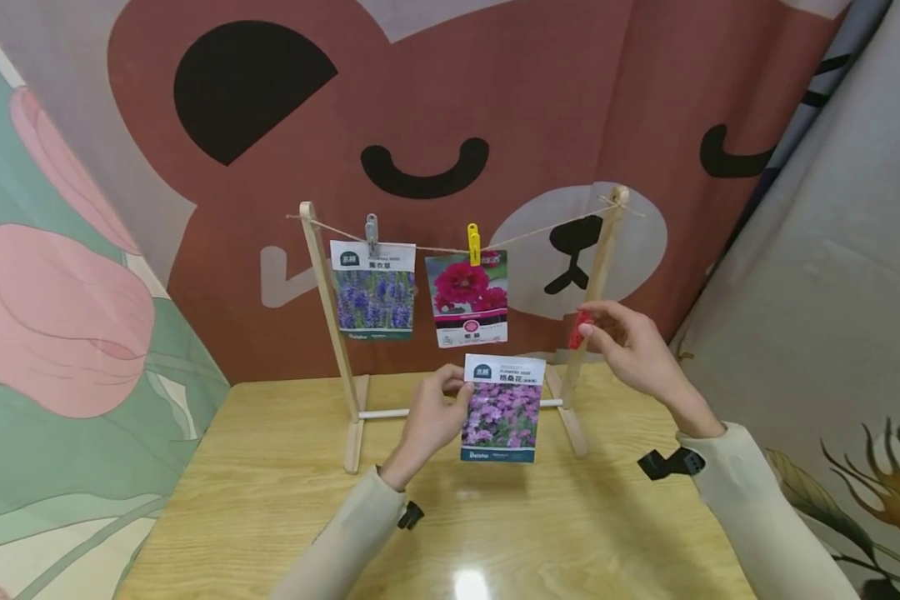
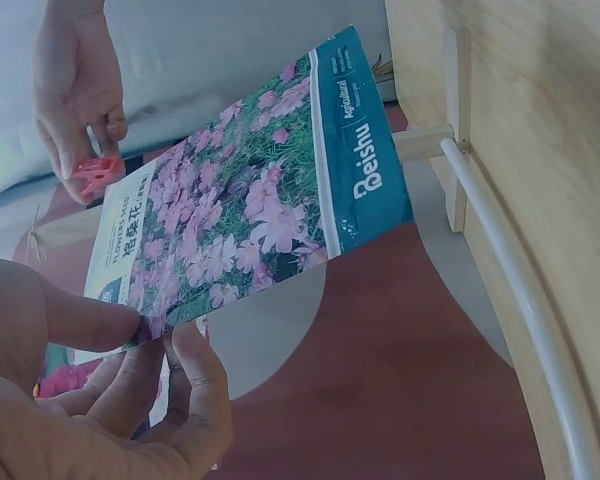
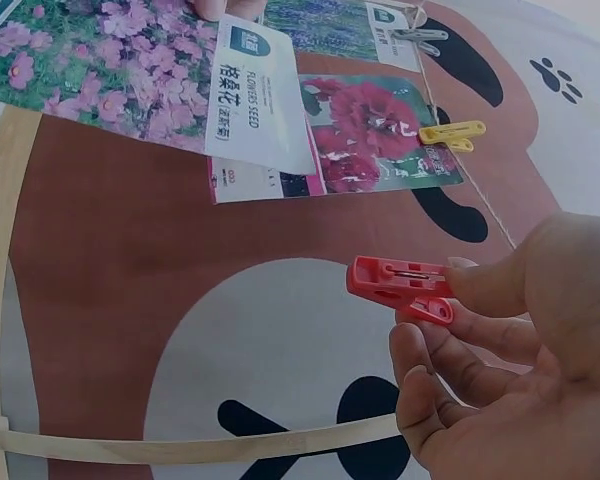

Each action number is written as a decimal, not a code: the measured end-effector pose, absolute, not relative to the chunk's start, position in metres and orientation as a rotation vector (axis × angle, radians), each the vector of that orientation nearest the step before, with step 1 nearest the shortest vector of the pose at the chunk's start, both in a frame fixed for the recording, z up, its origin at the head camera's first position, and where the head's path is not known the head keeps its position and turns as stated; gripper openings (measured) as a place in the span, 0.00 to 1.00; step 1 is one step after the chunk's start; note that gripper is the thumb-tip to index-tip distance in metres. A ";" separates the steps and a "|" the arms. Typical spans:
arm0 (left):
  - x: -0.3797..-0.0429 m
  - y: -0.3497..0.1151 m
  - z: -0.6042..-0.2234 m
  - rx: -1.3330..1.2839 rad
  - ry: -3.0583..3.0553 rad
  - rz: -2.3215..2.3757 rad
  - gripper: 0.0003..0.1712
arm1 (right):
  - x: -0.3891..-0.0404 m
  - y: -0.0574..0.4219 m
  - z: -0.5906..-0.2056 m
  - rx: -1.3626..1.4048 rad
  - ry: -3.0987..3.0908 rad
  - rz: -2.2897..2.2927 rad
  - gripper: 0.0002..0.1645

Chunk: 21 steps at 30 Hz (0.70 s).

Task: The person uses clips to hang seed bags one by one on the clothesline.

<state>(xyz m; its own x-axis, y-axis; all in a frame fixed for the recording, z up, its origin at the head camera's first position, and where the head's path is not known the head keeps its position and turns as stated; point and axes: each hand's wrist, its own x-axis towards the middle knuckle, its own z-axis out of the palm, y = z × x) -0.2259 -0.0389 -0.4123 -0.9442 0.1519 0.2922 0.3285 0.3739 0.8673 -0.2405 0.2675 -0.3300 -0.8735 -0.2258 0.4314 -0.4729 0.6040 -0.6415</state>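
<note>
My left hand [image 1: 438, 417] pinches the left edge of a seed packet [image 1: 501, 417] with pink-purple flowers, held upright in front of the wooden stand [image 1: 322, 308]. In my right hand [image 1: 637, 346] is a red clothespin [image 3: 400, 285], gripped between thumb and fingers near the stand's right post. A string [image 1: 543, 229] runs between the two posts. From it hang a lavender seed packet [image 1: 375, 296] under a grey clothespin [image 1: 372, 233] and a packet with magenta flowers [image 1: 467, 292] under a yellow clothespin [image 1: 474, 244].
The stand's feet [image 1: 354, 437] rest on a light wood table [image 1: 270, 500], joined by a white rod [image 1: 385, 413] low down. Behind hangs a brown curtain [image 1: 555, 83] with a cartoon bear. Patterned cloths [image 1: 52, 333] flank the table.
</note>
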 end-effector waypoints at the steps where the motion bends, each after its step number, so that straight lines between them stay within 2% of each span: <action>1: -0.227 -0.038 -0.411 -0.440 -2.457 -1.618 0.06 | -0.241 0.267 -0.329 0.566 -2.525 1.141 0.21; 21: -0.238 -0.021 -0.397 -0.470 -2.449 -1.585 0.08 | -0.241 0.270 -0.308 0.581 -2.474 1.110 0.20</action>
<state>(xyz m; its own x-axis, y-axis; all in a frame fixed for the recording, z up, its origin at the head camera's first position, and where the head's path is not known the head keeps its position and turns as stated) -0.2383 -0.0208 -0.3972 -0.9325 0.1617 0.3230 0.3609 0.3793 0.8520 -0.2415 0.2696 -0.3083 -0.8480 -0.2168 0.4836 -0.5053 0.6055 -0.6148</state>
